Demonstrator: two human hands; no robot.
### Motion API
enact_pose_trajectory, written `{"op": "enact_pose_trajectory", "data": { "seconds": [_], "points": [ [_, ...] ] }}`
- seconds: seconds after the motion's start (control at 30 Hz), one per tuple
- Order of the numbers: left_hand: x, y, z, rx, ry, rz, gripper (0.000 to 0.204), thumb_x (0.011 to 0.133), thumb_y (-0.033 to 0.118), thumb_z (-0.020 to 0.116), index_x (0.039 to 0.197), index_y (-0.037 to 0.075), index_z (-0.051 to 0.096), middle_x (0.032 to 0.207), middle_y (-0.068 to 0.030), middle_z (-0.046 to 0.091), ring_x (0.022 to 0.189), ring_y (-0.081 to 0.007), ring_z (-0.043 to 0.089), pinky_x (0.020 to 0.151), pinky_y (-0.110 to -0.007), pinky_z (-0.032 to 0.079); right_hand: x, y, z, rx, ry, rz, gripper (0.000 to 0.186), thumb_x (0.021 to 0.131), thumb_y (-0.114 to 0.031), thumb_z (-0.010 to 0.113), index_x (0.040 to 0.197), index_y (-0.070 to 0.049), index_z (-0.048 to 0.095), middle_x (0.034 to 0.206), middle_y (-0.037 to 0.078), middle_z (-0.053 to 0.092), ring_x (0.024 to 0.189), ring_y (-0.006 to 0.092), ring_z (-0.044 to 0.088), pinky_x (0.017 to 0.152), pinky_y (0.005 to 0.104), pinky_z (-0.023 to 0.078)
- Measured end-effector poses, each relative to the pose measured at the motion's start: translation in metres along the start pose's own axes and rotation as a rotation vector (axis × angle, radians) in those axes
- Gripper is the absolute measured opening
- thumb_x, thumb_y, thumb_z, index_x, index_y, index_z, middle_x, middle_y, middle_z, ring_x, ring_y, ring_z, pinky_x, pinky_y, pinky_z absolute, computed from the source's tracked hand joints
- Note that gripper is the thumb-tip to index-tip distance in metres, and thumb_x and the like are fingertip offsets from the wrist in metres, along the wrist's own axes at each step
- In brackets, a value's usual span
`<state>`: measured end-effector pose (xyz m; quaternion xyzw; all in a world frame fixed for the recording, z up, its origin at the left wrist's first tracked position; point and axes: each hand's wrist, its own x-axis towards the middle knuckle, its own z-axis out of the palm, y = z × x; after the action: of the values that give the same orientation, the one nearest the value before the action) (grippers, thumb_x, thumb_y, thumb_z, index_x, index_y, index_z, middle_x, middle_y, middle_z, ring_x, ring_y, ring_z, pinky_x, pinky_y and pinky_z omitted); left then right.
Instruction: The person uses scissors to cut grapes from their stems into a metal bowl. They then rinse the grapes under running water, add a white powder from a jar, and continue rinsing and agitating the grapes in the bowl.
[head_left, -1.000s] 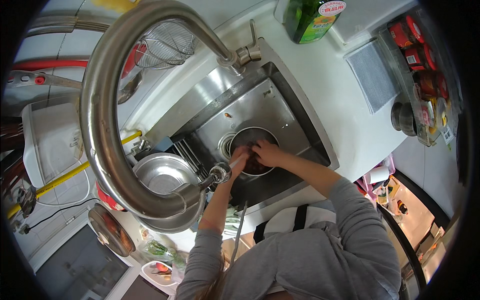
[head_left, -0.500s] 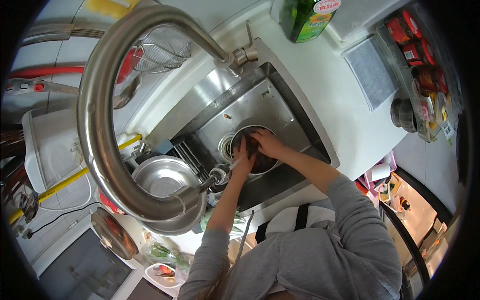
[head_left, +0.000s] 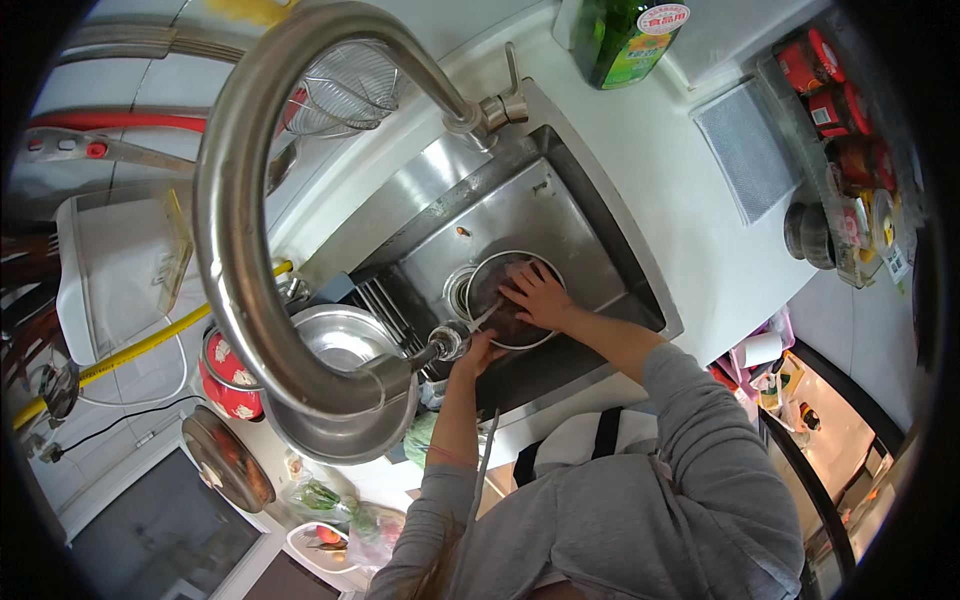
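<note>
A round bowl with a pale rim stands in the steel sink, with dark reddish-brown contents that I cannot make out. My right hand lies over them, open, its fingers spread. At the bowl's near left rim, my left hand grips the edge; its fingers are partly hidden. Water runs into the bowl from the spout of the large curved faucet, just beside my left hand.
Left of the sink sits a metal basin, with a red patterned container and a lid beyond it. A green bottle and a grey mesh mat are on the right counter. A drain basket adjoins the bowl.
My left hand has drawn back from inside the bowl to its near left rim. The fingers of my right hand have spread over the contents. The view has shifted slightly.
</note>
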<state>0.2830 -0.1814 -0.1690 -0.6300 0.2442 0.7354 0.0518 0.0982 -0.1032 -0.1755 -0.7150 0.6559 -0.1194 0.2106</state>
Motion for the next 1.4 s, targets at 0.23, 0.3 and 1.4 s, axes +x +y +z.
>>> {"op": "enact_pose_trajectory", "data": {
  "seconds": [0.23, 0.3, 1.4],
  "points": [
    [-0.006, -0.023, 0.002, -0.045, -0.162, 0.134, 0.043, 0.084, 0.007, 0.045, 0.126, 0.010, 0.037, 0.112, -0.0094, 0.054, 0.099, -0.0232, 0.058, 0.073, -0.038, 0.056, 0.026, -0.016, 0.005, -0.166, 0.150, -0.360, 0.052, 0.077, -0.037, 0.058, 0.124, -0.018, 0.052, 0.138, 0.011, 0.039, 0.134, 0.0275, 0.026, 0.110, 0.0517, 0.010],
    [-0.031, -0.020, 0.004, -0.137, -0.135, 0.146, 0.041, 0.084, 0.007, 0.044, 0.124, 0.008, 0.039, 0.109, -0.0088, 0.055, 0.099, -0.0233, 0.058, 0.073, -0.038, 0.056, 0.029, -0.021, -0.026, -0.144, 0.112, -0.253, 0.049, 0.079, -0.036, 0.057, 0.125, -0.018, 0.053, 0.136, 0.012, 0.041, 0.133, 0.0268, 0.027, 0.110, 0.0501, 0.010],
    [-0.199, -0.016, 0.041, -0.328, -0.099, 0.407, 0.046, 0.082, 0.003, 0.043, 0.127, 0.006, 0.034, 0.112, -0.0136, 0.052, 0.091, -0.0260, 0.061, 0.071, -0.038, 0.058, -0.020, -0.085, -0.183, 0.091, 0.119, -0.197, 0.049, 0.080, -0.029, 0.062, 0.123, -0.010, 0.048, 0.135, 0.016, 0.035, 0.125, 0.0380, 0.034, 0.098, 0.0451, 0.038]
  ]
}}
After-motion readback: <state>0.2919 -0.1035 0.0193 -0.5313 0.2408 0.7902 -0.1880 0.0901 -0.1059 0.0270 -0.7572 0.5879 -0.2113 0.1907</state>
